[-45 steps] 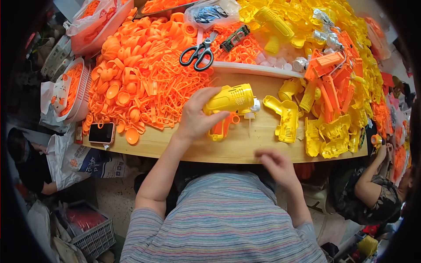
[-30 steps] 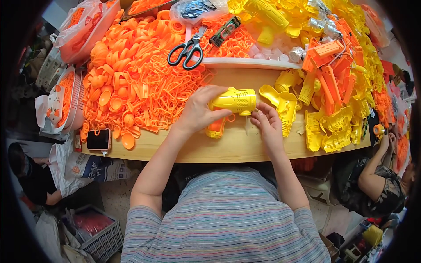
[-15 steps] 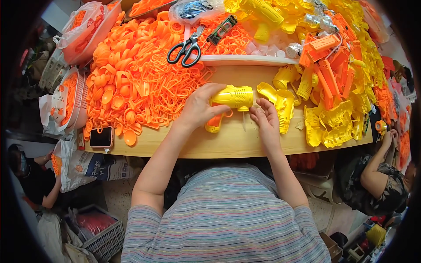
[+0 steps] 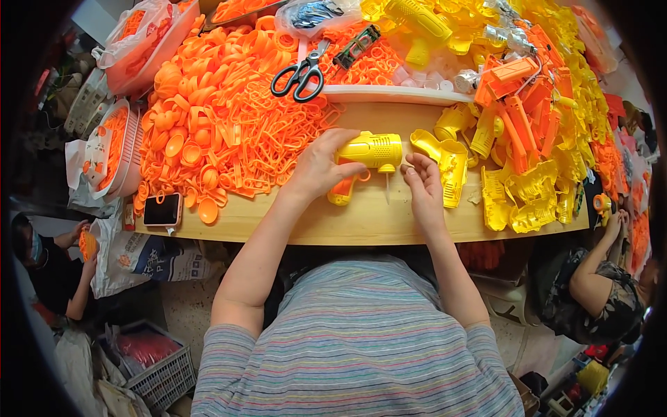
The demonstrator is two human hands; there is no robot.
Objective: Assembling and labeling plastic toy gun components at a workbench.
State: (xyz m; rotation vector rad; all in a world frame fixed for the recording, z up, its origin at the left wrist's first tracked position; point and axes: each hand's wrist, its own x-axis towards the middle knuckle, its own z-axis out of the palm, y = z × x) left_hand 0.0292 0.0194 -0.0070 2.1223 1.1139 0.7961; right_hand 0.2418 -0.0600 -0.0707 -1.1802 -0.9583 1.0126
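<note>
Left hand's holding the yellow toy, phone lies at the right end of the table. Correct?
Not quite: the head view shows the phone at the left end of the table. The left hand does hold the yellow toy.

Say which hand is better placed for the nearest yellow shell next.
Probably the right hand: it sits beside that yellow shell, though possibly pinching something small. The left hand grips the yellow drill-shaped body.

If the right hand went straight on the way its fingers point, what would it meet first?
Probably the front end of the yellow housing held in the left hand, ahead and slightly left of the right hand; depth is unclear.
</note>
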